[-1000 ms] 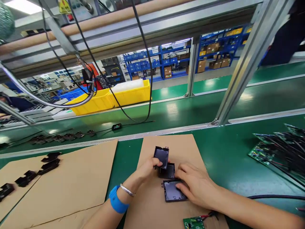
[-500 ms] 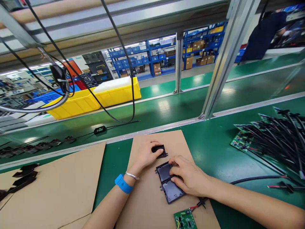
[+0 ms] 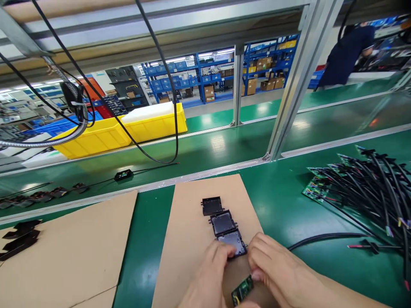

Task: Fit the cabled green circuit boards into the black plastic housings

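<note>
Three black plastic housing halves lie in a slanting line on the cardboard sheet point(image 3: 189, 222): a far one point(image 3: 212, 206), a middle one point(image 3: 223, 223) and a near one point(image 3: 236, 243). My left hand point(image 3: 208, 273) is at the near housing, slightly blurred, its index finger over the housing's near edge and its thumb lower down, apart from the fingers. With its fingers pinched, my right hand point(image 3: 276, 265) grips the cable end of a small green circuit board point(image 3: 242, 290), which is tilted between both hands. The board's black cable point(image 3: 324, 237) runs out behind my right hand.
A pile of circuit boards with black cables point(image 3: 362, 184) lies on the right of the green bench. Another cardboard sheet point(image 3: 80, 252) with black parts point(image 3: 22, 239) is at left. Aluminium posts point(image 3: 289, 85) and a hanging cable point(image 3: 176, 119) stand ahead. A person point(image 3: 346, 55) works far right.
Both hands have moved back toward me, away from the housings they were placing. The three housings now sit close together. My right hand has taken the circuit board, now tilted up.
</note>
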Action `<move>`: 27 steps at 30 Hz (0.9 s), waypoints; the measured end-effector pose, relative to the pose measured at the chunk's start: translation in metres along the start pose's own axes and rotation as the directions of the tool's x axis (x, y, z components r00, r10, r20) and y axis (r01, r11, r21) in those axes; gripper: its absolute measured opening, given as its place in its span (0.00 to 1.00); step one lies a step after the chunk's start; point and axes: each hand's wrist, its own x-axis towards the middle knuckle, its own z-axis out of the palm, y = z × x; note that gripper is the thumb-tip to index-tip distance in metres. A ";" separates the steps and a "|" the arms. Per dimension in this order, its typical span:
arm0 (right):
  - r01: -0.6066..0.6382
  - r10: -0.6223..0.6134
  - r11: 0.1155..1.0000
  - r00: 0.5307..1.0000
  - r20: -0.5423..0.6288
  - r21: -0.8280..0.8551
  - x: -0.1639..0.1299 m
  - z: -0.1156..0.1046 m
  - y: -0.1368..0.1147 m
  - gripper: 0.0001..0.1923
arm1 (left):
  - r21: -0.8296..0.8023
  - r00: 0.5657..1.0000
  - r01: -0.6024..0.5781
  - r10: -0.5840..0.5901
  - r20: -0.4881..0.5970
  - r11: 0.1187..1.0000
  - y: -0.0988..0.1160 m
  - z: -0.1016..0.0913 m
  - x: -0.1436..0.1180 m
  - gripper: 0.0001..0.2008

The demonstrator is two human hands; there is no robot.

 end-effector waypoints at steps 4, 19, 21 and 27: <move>0.018 -0.014 0.999 0.994 -0.105 0.036 0.018 -0.013 -0.002 0.06 | -0.017 0.983 0.184 -0.184 -0.004 0.983 0.008 0.004 0.000 0.10; 0.261 -0.231 0.907 0.965 0.125 -0.332 0.071 -0.037 0.008 0.03 | -0.045 0.913 0.391 -0.381 0.147 0.919 0.003 -0.034 0.027 0.21; 0.285 -0.238 0.917 0.952 0.190 -0.279 0.077 -0.038 0.016 0.02 | 0.144 0.925 0.357 -0.371 0.083 0.923 0.000 -0.030 0.022 0.24; 0.326 -0.255 0.920 0.920 0.298 -0.220 0.094 -0.026 0.029 0.05 | 0.381 0.942 0.292 -0.332 0.043 0.877 -0.026 -0.006 0.017 0.26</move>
